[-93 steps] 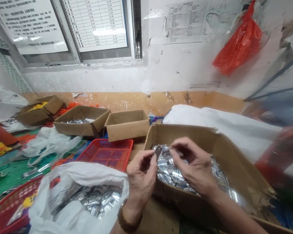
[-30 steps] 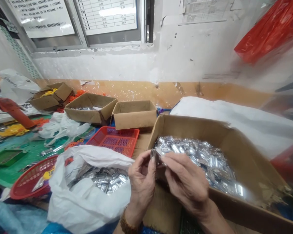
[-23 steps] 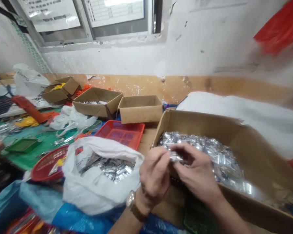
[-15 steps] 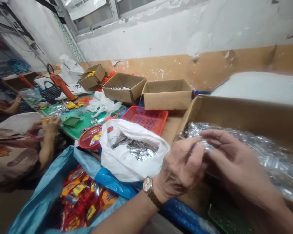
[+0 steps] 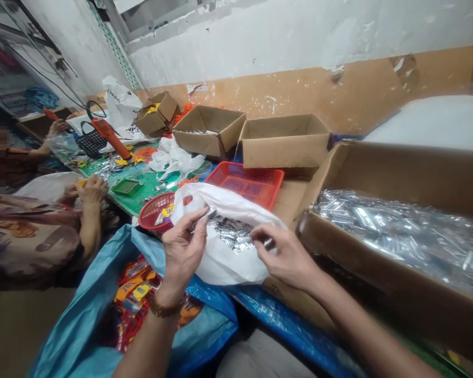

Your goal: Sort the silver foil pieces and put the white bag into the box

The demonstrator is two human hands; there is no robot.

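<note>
1. At lower centre of the frame, the left hand (image 5: 183, 252) pinches a small silver piece (image 5: 208, 214) between thumb and fingertips, over the white bag (image 5: 224, 262).
2. Just right of it, the right hand (image 5: 287, 257), fingers curled, grips another silver piece (image 5: 268, 243) at the bag's rim.
3. At right, a cardboard box (image 5: 378, 168) holds silver packets (image 5: 398, 231).
4. At far left, another person's hand (image 5: 90, 190) rests at the desk (image 5: 142, 191).

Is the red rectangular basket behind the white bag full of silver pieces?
No, the red basket shows only its bare mesh floor, while the silver pieces lie in the white bag.
</note>
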